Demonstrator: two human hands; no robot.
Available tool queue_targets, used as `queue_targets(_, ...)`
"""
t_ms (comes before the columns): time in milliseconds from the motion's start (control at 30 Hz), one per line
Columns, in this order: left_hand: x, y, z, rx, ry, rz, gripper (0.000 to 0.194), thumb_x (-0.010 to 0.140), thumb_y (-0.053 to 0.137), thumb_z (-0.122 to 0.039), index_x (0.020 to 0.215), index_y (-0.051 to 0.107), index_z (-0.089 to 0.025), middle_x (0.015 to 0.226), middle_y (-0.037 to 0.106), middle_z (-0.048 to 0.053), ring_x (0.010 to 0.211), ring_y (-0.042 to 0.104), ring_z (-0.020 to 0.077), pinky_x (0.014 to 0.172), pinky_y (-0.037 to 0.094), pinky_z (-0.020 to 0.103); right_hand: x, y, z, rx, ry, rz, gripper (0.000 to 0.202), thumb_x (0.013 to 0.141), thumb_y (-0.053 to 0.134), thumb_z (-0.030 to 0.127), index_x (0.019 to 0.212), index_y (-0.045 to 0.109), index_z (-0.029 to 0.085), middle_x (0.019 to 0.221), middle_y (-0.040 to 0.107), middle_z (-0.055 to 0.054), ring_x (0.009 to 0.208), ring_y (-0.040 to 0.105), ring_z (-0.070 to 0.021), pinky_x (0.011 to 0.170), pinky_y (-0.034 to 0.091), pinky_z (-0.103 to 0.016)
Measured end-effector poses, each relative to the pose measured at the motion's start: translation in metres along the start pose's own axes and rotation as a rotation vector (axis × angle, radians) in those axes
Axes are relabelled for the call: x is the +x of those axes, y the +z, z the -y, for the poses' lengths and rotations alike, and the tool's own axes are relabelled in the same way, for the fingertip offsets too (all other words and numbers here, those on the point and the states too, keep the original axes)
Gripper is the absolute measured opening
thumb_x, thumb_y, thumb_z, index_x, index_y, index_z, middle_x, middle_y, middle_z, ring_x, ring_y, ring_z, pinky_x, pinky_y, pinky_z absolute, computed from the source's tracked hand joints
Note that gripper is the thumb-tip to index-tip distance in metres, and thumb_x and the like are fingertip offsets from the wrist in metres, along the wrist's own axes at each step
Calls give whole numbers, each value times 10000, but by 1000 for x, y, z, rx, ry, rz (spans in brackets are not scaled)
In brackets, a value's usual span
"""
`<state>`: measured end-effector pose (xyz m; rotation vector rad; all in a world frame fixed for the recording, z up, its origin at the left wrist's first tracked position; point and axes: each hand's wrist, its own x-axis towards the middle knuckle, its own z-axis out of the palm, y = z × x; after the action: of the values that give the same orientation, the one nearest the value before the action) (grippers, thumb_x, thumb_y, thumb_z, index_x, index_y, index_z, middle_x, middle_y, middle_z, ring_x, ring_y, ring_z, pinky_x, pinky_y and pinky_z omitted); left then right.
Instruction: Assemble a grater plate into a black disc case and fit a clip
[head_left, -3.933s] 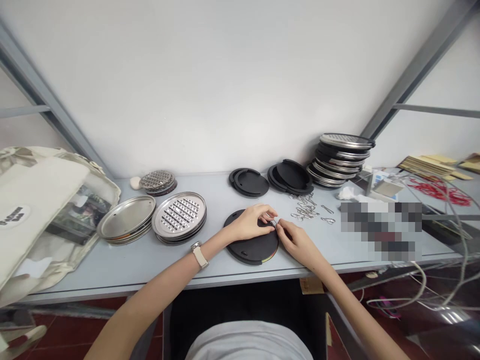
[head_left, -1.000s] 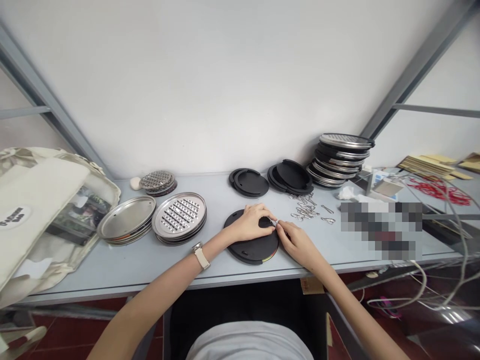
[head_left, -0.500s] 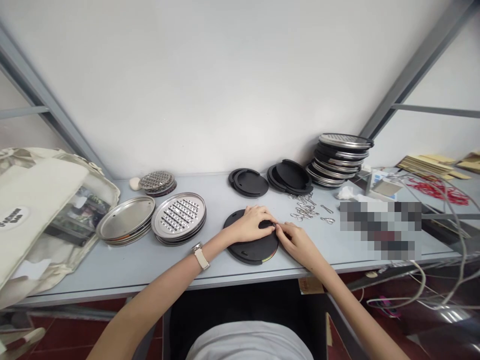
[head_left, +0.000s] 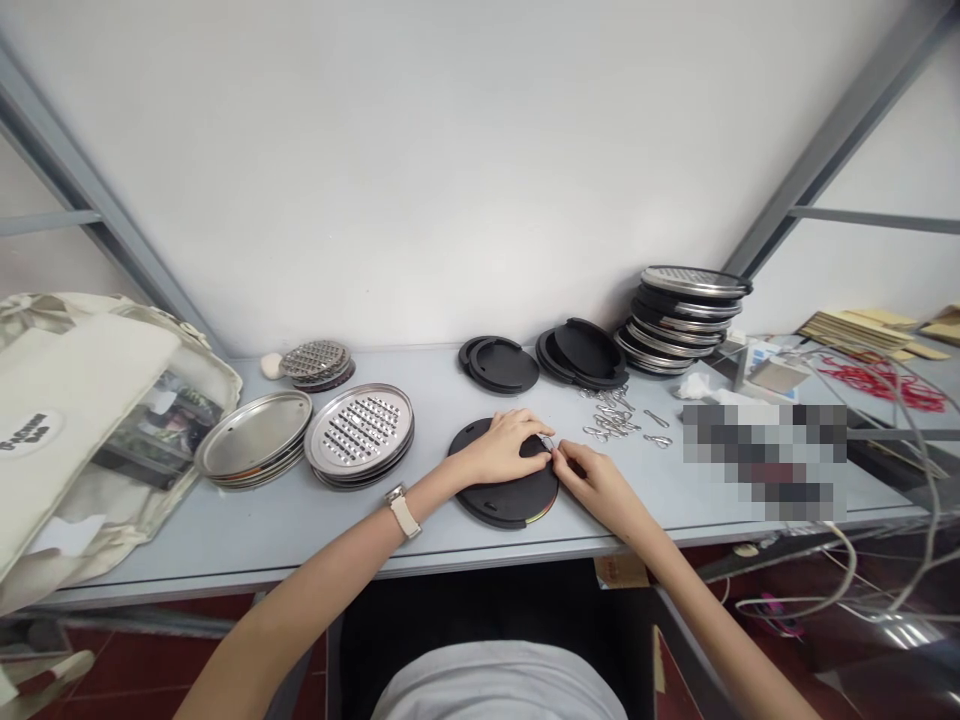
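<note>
In front of me on the table a black round plate (head_left: 510, 510) lies flat, a thin coloured edge showing at its lower right. My left hand (head_left: 508, 450) lies over its top and holds it, thumb and fingers closing toward the right rim. At that rim my right hand (head_left: 589, 475) pinches a small metal clip (head_left: 551, 445), partly hidden by the fingertips. Beyond, several loose metal clips (head_left: 611, 420) lie scattered. Black round holders (head_left: 508, 365) and a second group of black holders (head_left: 589, 350) sit behind the plate.
Left are stacked round graters (head_left: 360, 432), plain metal discs (head_left: 259, 437), smaller graters (head_left: 316, 362) and a cream bag (head_left: 82, 400). At back right rises a tall stack of assembled graters (head_left: 690, 320). Further right are red cords (head_left: 877, 380), cardboard pieces (head_left: 859, 330) and white cables (head_left: 847, 570).
The metal clip at the rim shows a little more between my fingertips. Both hands stay almost in place on the black plate; the view has shifted very slightly.
</note>
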<state>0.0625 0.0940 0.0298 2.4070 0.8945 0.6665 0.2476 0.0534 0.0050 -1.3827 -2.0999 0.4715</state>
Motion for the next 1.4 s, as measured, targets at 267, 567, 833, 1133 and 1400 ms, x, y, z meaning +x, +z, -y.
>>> queue_targets(267,0,0,0,-10,7,3,257,873,552,-280,1114,624,-228,1113,580,49,1109,507,219,1032,302,393,-1,0,1,-13,-44,-14,289,949,356,317,688,437,224,619,537,-2,602,510,-172,587,390,-287)
queue_targets(567,1,-1,1,-21,34,-6,256,878,559,-276,1115,629,-212,1091,592,52,1079,530,214,1015,305,384,-1,0,4,3,-24,-6,246,943,359,305,715,413,231,630,512,7,601,496,-173,589,386,-289)
queue_targets(833,1,-1,0,-24,24,-3,245,878,571,-274,1104,631,-202,1099,599,58,1089,533,218,1000,310,388,-2,-1,7,49,2,1,194,944,363,304,763,389,238,624,476,31,573,469,-156,566,373,-268)
queue_targets(1133,1,-1,0,-14,13,10,244,886,566,-286,1112,630,-217,1109,606,47,1090,536,208,1017,300,381,-3,0,4,87,18,-5,196,942,379,317,766,402,234,626,478,38,568,473,-146,565,366,-257)
queue_targets(1400,1,-1,1,-17,18,2,235,883,570,-273,1101,630,-209,1091,608,44,1079,541,206,994,303,380,-1,2,1,-20,-2,2,229,945,359,312,736,401,229,626,492,25,587,494,-159,570,348,-261)
